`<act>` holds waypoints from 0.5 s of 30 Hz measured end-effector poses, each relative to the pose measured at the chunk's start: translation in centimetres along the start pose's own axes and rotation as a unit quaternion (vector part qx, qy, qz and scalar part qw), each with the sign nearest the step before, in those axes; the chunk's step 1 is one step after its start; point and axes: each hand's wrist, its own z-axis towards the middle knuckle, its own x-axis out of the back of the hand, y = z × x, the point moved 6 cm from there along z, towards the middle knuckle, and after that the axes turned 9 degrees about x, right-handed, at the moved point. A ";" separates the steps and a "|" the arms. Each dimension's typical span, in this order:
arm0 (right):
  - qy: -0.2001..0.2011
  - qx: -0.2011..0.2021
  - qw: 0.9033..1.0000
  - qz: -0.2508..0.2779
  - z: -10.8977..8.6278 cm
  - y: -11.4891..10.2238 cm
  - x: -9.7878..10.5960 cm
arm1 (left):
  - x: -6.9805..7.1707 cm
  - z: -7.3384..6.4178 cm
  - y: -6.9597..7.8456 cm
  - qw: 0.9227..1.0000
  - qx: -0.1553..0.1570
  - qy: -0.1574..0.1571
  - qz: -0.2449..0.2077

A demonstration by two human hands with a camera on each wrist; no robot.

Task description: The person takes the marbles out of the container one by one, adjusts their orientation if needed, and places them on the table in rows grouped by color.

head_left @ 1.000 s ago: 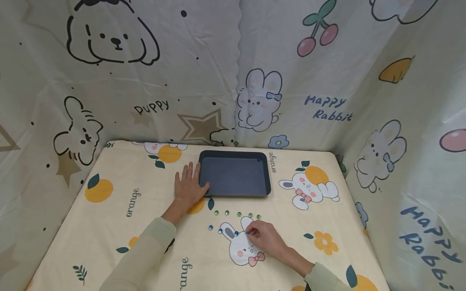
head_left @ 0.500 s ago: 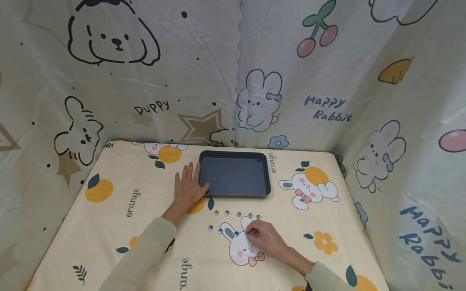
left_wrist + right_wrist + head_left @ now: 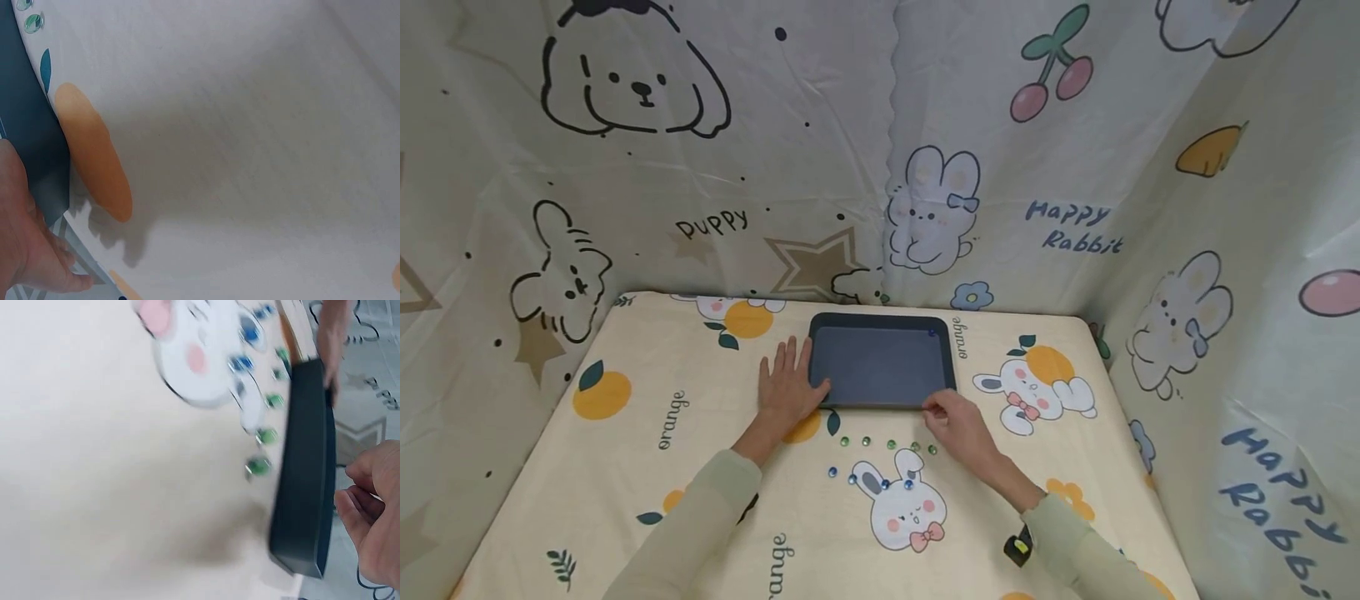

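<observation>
In the head view a dark baking tray lies on the cloth, with one small blue gem in its far right corner. My left hand rests at the tray's left edge, fingers spread and straight. Over the near right corner of the tray is my right hand, fingers bent. The right wrist view shows a gap between thumb and forefinger and nothing held there. Below the tray runs a row of several green gems. Nearer still lies a row of blue gems, partly over a printed rabbit.
A cream cloth printed with oranges and rabbits covers the table. Patterned fabric walls rise behind it and on both sides. A black device with a yellow mark sits under the right wrist.
My right hand has left the rightmost blue gem, which stays in the row, and has moved up to the tray's near right corner. The left hand has kept its place.
</observation>
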 end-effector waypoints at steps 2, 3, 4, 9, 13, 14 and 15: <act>0.021 0.010 1.000 -0.013 1.6 0.9 0.7 | 0.0 0.1 0.0 1.000 -0.002 0.000 0.000; 0.029 0.014 0.999 -0.019 2.4 1.3 0.9 | 0.1 0.1 0.0 1.000 -0.003 0.000 0.000; 0.034 0.016 0.999 -0.026 3.1 1.8 1.1 | 0.0 0.1 0.0 1.000 -0.003 0.000 0.001; 0.027 0.003 0.998 -0.059 6.5 4.0 1.1 | 0.1 0.1 0.0 1.000 -0.002 0.002 0.003; -0.004 -0.011 0.996 -0.088 8.7 5.7 0.5 | 0.1 0.1 0.1 1.000 -0.004 0.003 -0.002; -0.013 -0.013 0.995 -0.095 9.2 6.0 0.3 | 0.1 0.1 0.1 1.000 -0.004 0.003 -0.003; -0.020 -0.015 0.995 -0.100 9.7 6.3 0.2 | 0.1 0.0 0.1 1.000 -0.004 0.003 -0.003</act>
